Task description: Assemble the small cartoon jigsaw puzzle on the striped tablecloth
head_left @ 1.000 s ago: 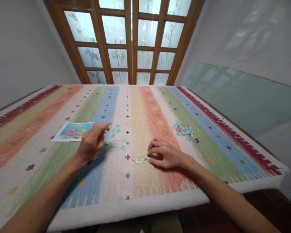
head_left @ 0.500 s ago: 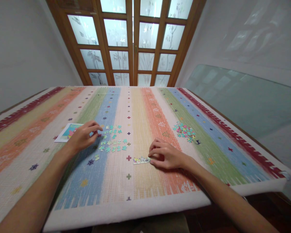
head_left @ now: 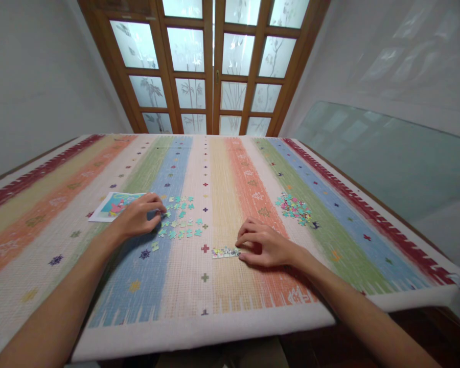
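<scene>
My left hand [head_left: 141,214] reaches over the left edge of a spread of loose turquoise and pale green jigsaw pieces [head_left: 182,223]. Its fingers are half curled, with the thumb a little apart; the fingertips reach the pieces at that edge. My right hand [head_left: 263,243] rests on the cloth, thumb and fingers closed around the right end of a short strip of joined jigsaw pieces [head_left: 224,252]. The strip has a straight pale lower edge and a multicoloured upper side. Its right end is hidden by the fingers.
A picture card [head_left: 113,205] with a pink starfish figure lies left, partly under my left hand. A pile of mixed jigsaw pieces [head_left: 293,208] sits to the right. One loose piece [head_left: 155,247] lies apart, nearer me. A striped cloth [head_left: 199,312] covers the table.
My left hand has moved slightly right and down, bringing its fingertips to the edge of the loose pieces. More of the picture card shows. My right hand stays at the strip.
</scene>
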A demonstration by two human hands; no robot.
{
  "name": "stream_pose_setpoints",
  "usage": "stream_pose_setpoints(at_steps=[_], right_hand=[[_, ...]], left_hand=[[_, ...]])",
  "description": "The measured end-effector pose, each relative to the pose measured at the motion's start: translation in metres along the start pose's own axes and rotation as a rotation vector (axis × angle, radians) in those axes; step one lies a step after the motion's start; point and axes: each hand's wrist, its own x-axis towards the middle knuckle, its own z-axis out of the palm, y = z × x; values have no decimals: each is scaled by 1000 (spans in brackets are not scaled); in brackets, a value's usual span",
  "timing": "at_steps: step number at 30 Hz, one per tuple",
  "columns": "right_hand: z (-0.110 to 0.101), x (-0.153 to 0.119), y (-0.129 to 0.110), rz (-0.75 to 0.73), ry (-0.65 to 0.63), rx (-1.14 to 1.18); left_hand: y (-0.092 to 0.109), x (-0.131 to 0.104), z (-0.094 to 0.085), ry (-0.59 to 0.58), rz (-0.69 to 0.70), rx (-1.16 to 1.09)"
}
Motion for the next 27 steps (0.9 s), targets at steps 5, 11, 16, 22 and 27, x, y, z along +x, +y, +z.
stream_pose_setpoints(at_steps=[5, 11, 16, 22, 27], right_hand=[[1, 0, 1, -1, 12, 6], [3, -1, 3, -14, 15, 9], [4, -1, 4, -22, 33, 17], [5, -1, 5, -15, 31, 18], [4, -1, 4, -9, 28, 17]], left_hand=[[8, 1, -1, -46, 14, -68], [13, 0, -1, -116, 26, -111], [15, 0, 3, -145, 22, -142], [16, 0, 9, -170, -2, -159], [18, 2, 7, -157, -17, -190]])
